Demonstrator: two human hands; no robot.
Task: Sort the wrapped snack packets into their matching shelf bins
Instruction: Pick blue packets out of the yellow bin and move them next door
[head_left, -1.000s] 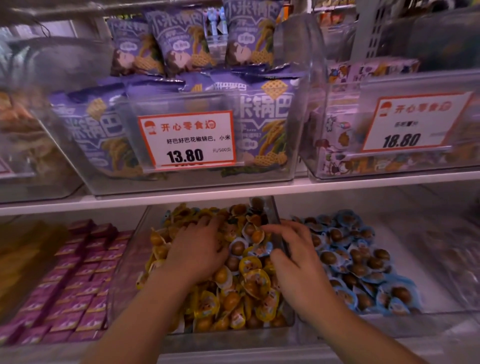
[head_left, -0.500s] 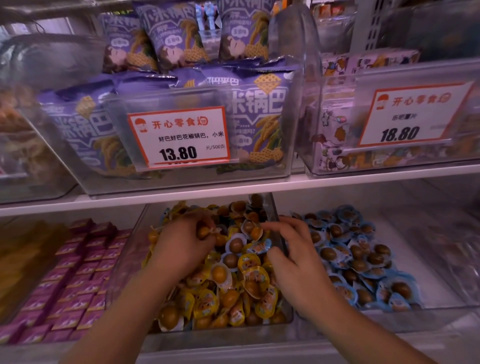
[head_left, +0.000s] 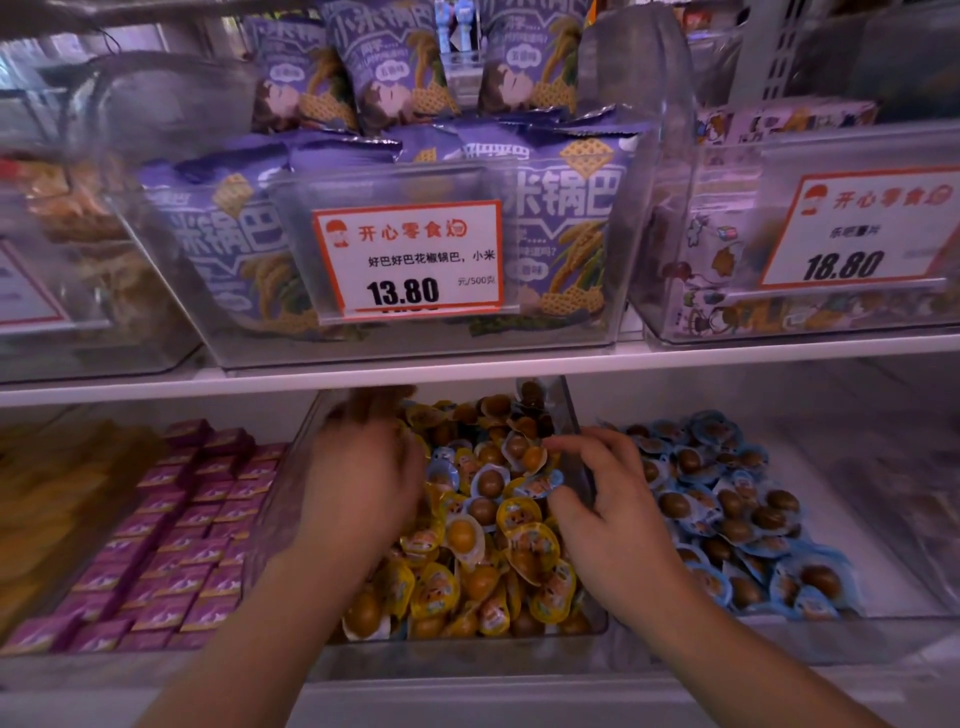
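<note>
Picking strays out of the middle bin (head_left: 582, 415), lower centre: yellow packets (head_left: 462, 540) with blue-rimmed ones mixed in. The right hand (head_left: 618, 514) hovers with fingers loosely curled, holding nothing; the left hand (head_left: 363, 483) is blurred, grip unclear. Next, I judge, pinch a blue packet (head_left: 545, 480) and move it to the blue pile (head_left: 727, 509) at lower right.

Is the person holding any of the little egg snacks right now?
It cannot be told. The left hand is blurred above the yellow packets. The right hand has curled fingers over the bin divider, but no packet shows between them.

I am seeing yellow-wrapped egg packets (head_left: 524, 551) lying heaped in the clear middle bin (head_left: 582, 436); blue-wrapped packets (head_left: 727, 509) are lying in the right-hand bin.
</note>
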